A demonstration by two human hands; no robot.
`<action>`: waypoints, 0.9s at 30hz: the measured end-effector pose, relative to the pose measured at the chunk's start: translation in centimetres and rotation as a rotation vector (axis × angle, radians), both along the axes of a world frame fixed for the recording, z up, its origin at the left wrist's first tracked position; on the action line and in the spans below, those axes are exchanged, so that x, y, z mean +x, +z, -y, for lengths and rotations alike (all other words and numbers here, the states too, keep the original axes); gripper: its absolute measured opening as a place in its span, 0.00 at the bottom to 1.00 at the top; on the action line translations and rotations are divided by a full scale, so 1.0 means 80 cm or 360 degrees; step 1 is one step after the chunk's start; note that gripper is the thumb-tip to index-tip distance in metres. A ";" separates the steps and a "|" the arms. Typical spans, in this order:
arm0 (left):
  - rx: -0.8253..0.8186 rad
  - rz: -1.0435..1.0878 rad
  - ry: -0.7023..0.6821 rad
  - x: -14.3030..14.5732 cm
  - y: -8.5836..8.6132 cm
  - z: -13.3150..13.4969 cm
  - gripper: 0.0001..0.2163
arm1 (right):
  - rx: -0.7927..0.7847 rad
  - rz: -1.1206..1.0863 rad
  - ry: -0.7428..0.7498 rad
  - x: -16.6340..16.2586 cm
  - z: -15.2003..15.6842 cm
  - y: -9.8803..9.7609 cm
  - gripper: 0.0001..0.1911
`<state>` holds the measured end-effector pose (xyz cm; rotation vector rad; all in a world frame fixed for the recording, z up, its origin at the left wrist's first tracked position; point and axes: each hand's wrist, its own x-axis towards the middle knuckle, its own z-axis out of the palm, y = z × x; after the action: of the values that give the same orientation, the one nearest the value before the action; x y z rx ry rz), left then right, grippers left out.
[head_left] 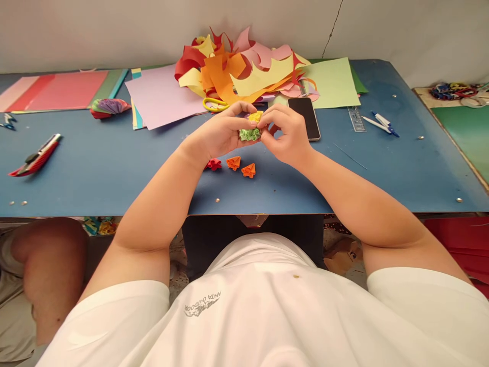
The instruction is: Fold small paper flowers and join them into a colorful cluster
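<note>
Both of my hands meet above the middle of the blue table. My left hand and my right hand are closed together on a small paper piece with a green ruffled base and a yellow top. On the table just below them lie one red paper flower and two orange paper flowers.
Behind my hands a heap of cut coloured paper lies with yellow-handled scissors, a lilac sheet, a green sheet and a phone. A red cutter and a paper fan lie left; ruler and pens right.
</note>
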<state>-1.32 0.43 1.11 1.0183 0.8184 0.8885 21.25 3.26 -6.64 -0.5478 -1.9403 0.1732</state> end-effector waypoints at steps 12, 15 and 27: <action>0.0084 -0.0017 -0.0040 -0.004 -0.010 -0.007 0.16 | -0.0136 0.0279 -0.0062 0.015 -0.016 0.001 0.06; 0.0091 -0.0059 0.0017 0.000 -0.004 -0.001 0.16 | 0.0032 0.0233 -0.0067 0.012 -0.010 0.003 0.07; 0.0188 -0.0163 0.0071 0.004 0.008 0.011 0.17 | 0.0268 0.0054 0.0080 0.005 0.000 0.017 0.16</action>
<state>-0.96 -0.46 1.73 1.1604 0.8857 0.9373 21.65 3.27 -5.30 -0.3929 -1.9809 0.0320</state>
